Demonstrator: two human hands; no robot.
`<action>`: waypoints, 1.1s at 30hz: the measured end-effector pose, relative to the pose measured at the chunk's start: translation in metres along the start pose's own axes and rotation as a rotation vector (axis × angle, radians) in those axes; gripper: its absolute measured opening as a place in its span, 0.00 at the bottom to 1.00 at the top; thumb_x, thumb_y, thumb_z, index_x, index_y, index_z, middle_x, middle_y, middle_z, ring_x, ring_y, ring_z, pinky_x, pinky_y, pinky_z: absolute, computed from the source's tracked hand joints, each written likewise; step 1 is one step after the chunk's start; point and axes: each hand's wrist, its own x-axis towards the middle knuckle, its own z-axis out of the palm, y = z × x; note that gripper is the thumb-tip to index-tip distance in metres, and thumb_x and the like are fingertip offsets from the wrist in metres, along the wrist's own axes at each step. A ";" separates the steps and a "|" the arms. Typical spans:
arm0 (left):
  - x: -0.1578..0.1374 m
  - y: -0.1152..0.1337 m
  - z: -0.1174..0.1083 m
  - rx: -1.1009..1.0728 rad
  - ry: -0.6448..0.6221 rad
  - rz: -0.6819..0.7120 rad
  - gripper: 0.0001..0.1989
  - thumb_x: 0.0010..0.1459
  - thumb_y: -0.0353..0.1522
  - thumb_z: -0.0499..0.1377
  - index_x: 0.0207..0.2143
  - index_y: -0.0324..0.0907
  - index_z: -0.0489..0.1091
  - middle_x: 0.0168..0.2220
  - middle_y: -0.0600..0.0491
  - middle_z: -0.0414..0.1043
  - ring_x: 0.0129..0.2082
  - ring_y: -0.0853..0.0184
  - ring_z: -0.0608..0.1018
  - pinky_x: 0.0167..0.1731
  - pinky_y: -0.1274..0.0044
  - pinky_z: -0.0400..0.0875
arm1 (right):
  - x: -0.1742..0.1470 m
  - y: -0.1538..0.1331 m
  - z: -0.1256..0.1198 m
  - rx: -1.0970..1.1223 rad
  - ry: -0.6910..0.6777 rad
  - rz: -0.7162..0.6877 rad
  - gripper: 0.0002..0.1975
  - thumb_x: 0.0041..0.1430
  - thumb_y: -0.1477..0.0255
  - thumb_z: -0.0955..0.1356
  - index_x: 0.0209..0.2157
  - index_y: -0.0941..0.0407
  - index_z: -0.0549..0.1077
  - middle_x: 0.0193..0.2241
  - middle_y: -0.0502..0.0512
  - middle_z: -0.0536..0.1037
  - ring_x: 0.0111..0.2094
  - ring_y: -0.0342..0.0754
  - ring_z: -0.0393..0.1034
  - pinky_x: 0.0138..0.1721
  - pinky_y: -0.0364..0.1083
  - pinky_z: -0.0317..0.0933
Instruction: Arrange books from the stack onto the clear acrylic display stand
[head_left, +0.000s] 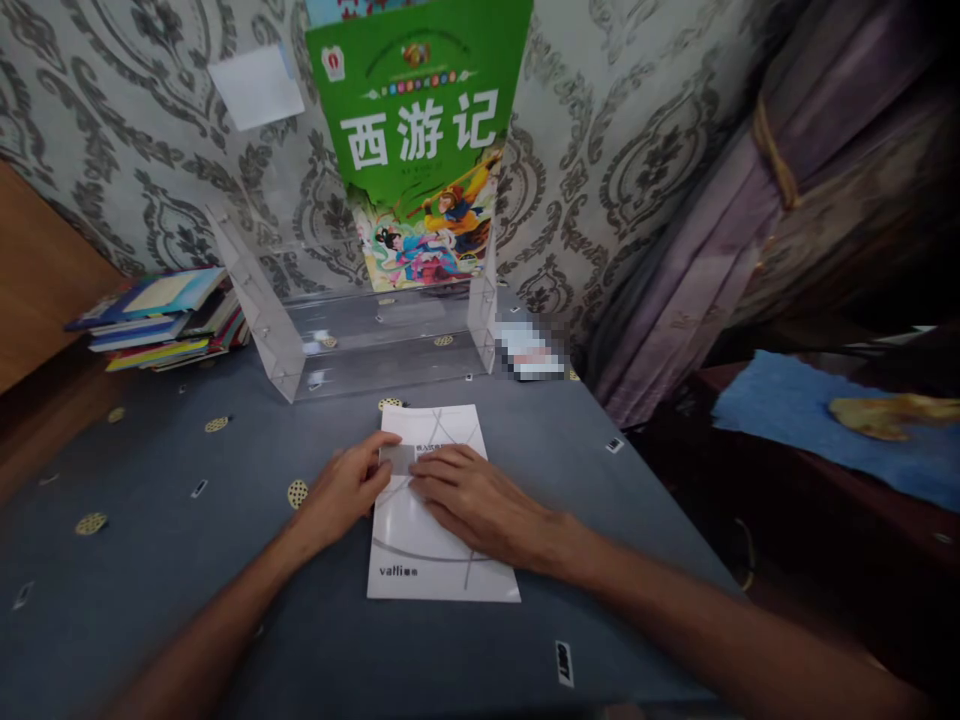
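A white booklet (401, 530) with thin grey curved lines and "vatti" printed near its lower edge lies closed on the table. My left hand (341, 495) rests at its left edge, index finger and thumb spread apart on the cover and the other fingers curled out of sight. Palm down, my right hand (480, 505) lies over the right half of the cover with its fingers stretched toward the left hand. Some of the cover's printing is hidden beneath it.
Behind the booklet stands a clear acrylic rack (360, 365), with a green picture book (420, 70) upright at its back. Several stacked books (161, 320) lie at the left. A blurred card (531, 350) sits right of the rack. Beyond the table's right edge hangs a purple curtain (690, 270).
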 end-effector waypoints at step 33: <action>0.009 -0.007 0.017 0.792 0.094 0.332 0.20 0.63 0.25 0.46 0.56 0.34 0.63 0.64 0.35 0.61 0.66 0.52 0.63 0.62 0.56 0.60 | 0.001 0.062 -0.009 -0.124 0.097 0.451 0.16 0.65 0.76 0.62 0.51 0.59 0.74 0.54 0.65 0.76 0.54 0.58 0.70 0.57 0.61 0.61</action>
